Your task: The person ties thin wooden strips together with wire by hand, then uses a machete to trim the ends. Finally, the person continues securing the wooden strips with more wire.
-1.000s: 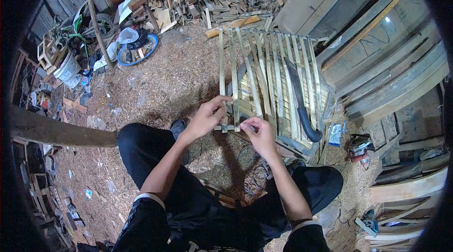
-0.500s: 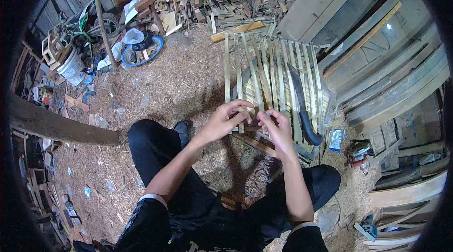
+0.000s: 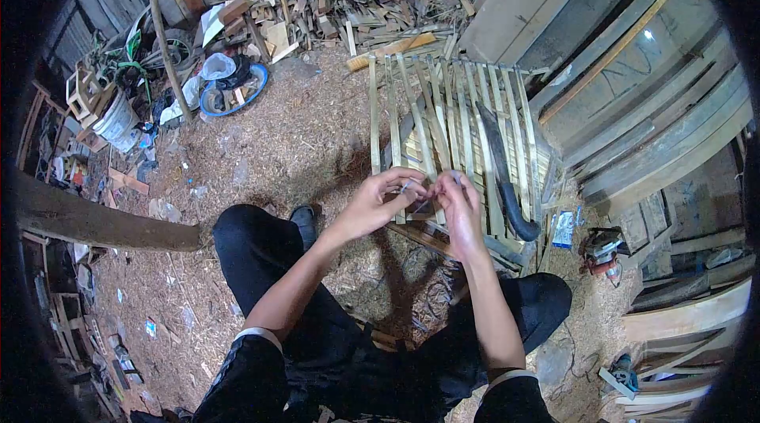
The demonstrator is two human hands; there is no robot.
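My left hand (image 3: 381, 203) and my right hand (image 3: 461, 216) meet in front of me, above the near end of a row of thin wooden strips (image 3: 397, 121). The fingers of my left hand curl in, with a small pale bit showing near the fingertips, too small to name. My right hand pinches thumb against fingers close beside them; whatever is in that pinch is hidden. To the right, a machete (image 3: 496, 155) with a dark blade and curved black handle lies across the strips.
A heap of wood offcuts (image 3: 324, 11) lies along the back wall. At the left are a blue basin (image 3: 255, 91), a white bucket (image 3: 119, 128) and a wooden beam (image 3: 111, 221). Long boards (image 3: 689, 316) are stacked at the right, near a power tool (image 3: 606, 253). Wood shavings cover the floor.
My right hand has turned slightly and its fingers have drawn closer together, nearer my left fingertips. My left hand keeps almost the same place. The view has shifted a little.
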